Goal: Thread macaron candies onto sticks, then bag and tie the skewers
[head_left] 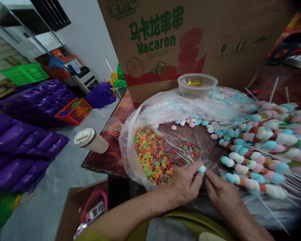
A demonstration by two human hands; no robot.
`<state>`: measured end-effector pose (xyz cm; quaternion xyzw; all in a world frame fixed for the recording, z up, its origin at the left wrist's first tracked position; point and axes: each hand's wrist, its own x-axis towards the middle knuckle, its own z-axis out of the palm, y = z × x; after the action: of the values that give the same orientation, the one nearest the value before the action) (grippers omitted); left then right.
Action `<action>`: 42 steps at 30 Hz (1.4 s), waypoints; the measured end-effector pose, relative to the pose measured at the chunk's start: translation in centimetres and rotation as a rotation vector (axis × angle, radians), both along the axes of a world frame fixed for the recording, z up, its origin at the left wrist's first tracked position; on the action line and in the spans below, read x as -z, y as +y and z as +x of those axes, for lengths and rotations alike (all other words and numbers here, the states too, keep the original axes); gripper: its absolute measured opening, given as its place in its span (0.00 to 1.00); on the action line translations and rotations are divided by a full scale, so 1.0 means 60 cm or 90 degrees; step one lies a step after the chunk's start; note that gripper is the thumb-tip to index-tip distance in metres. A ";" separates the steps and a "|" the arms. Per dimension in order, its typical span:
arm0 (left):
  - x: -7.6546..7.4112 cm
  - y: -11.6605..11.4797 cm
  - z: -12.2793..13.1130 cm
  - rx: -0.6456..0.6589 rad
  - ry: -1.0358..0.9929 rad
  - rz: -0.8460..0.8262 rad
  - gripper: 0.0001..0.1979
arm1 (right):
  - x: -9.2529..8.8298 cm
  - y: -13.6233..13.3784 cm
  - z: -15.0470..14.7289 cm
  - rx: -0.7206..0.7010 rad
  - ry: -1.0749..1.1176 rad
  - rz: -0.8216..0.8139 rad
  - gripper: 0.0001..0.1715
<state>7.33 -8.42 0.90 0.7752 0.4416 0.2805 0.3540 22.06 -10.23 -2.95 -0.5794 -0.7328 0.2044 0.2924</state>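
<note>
My left hand (187, 182) is closed around a thin white stick (185, 156), whose far end sticks out past the fingers. A light blue candy (202, 168), like a small marshmallow, shows at the fingertips. Close beside it, my right hand (222, 190) has its thumb and fingers pinched together; what they hold, if anything, is hidden. Colourful cereal rings (150, 152) lie in a heap inside a clear plastic bag (126, 150) left of the hands. To the right are piled several finished-looking skewers (256, 167) of pink, white and blue candies with rings between them.
Behind the bag stands a large cardboard box (160, 73) with a clear plastic tub (198, 87) of gold ties before it. A lidded cup (91, 140) is at the table's left edge. An open carton (72, 204) sits below, and purple bundles (22, 150) lie on the floor.
</note>
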 end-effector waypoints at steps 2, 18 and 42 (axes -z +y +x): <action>-0.007 0.007 -0.011 0.053 0.056 -0.030 0.20 | 0.004 -0.001 0.006 0.022 0.034 -0.006 0.13; 0.000 0.150 -0.088 -0.126 0.355 -0.028 0.15 | 0.012 -0.016 0.009 0.009 0.052 -0.030 0.16; 0.010 0.132 -0.099 -0.183 0.113 -0.273 0.15 | 0.012 -0.016 0.014 -0.004 0.065 -0.065 0.17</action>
<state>1.38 -0.52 0.31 0.6335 0.6258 0.1589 0.4264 22.91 -11.21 -3.64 -0.5800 -0.7076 0.2716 0.2986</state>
